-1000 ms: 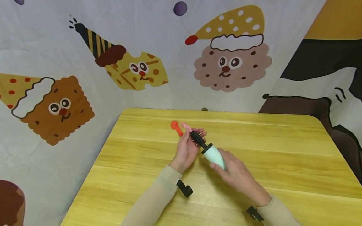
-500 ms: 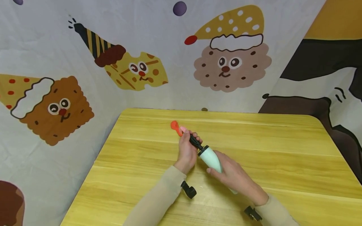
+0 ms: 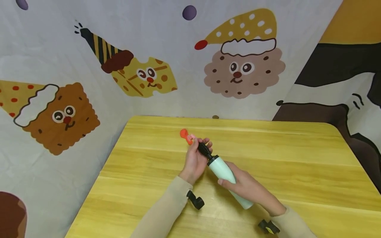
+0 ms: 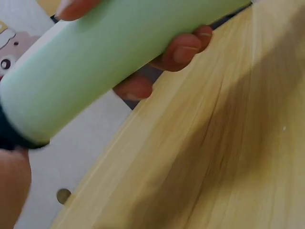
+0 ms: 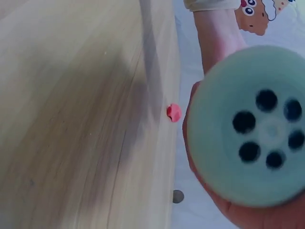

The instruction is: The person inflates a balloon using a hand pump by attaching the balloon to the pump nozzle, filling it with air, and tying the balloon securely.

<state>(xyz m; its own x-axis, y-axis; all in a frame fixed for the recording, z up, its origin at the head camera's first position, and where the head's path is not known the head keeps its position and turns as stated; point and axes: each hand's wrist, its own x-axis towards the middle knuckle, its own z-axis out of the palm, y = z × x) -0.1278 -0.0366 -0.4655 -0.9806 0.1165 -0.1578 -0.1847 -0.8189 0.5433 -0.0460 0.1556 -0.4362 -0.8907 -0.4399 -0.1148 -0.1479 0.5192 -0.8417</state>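
Observation:
A mint-green hand balloon pump [image 3: 222,170] with a black ribbed nozzle [image 3: 204,150] slants above the table in the head view. My right hand [image 3: 251,187] grips its green body, thumb along the near side. At the nozzle's tip my left hand [image 3: 194,162] pinches the neck of a pink balloon [image 3: 191,136], its other fingers curled behind the nozzle. Just beyond lies a limp red balloon [image 3: 184,133], which the pink one partly overlaps. The right wrist view looks straight at the pump's round end [image 5: 214,129] with several dark holes.
The wooden table [image 3: 134,185] reaches back to a white cloth wall [image 3: 190,66] printed with cartoon biscuits and cheese. Small black wrist mounts [image 3: 196,201] stick out from the sleeves.
Both hands and the pump have moved slightly left and toward the body. The pump's lower end, hidden earlier, now shows below my right hand. My left fingers have closed in around the nozzle.

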